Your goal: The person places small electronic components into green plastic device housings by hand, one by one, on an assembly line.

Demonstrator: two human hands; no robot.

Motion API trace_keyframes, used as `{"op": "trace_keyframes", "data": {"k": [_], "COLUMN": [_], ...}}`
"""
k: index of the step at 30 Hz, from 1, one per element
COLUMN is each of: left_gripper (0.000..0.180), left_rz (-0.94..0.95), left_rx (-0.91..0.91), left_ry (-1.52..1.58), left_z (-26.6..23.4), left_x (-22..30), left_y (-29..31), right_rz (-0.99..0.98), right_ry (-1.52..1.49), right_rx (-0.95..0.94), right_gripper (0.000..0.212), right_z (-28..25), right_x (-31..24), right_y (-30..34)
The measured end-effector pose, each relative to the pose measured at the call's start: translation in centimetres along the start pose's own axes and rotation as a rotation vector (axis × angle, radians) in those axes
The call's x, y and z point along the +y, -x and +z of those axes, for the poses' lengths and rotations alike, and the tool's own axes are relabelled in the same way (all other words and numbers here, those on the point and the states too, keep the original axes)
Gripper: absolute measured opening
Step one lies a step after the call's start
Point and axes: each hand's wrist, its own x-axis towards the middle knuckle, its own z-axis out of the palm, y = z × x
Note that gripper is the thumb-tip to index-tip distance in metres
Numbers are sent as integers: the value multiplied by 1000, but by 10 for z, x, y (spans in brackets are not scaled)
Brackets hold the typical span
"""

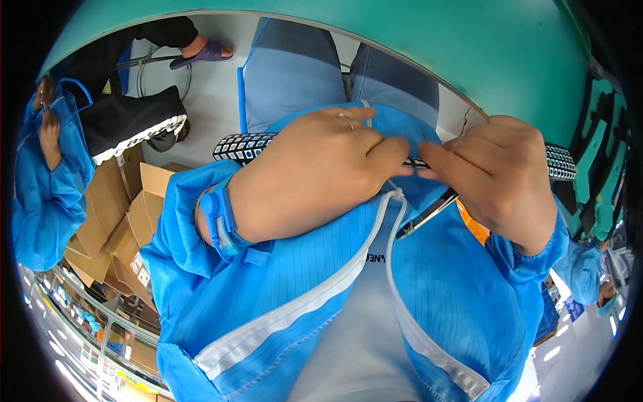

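One long black strip patterned with white squares (242,147) spans the blue-trousered lap (295,84), likely light, bendable, best gripped mid-length, where the left hand (328,157) and right hand (499,167) seemingly pinch it, the right also grasping a slim dark-and-silver tool (427,214).

table (495,53): ahead | cartons (100,224): left | strip (561,162): crosswise, ends past left hand (325,154) and right hand (499,164)
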Motion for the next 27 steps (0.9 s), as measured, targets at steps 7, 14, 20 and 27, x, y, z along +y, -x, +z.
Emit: {"op": "trace_keyframes", "data": {"k": [7, 14, 20, 27], "left_gripper": [25, 29, 24, 28], "left_rz": [-4, -22, -7, -91], "left_rx": [-63, -67, -31, -18], "left_ry": [150, 122, 128, 144], "left_z": [-16, -17, -2, -6], "left_x": [-19, -18, -5, -5], "left_y": [24, 20, 13, 10], "right_rz": [-15, 43, 18, 35], "right_ry": [-82, -141, -177, -123], "right_rx": [16, 9, -19, -15], "right_gripper": [20, 22, 27, 22], "right_z": [-8, -7, 10, 11], "right_x": [17, 26, 2, 2], "right_y": [23, 36, 2, 1]}}
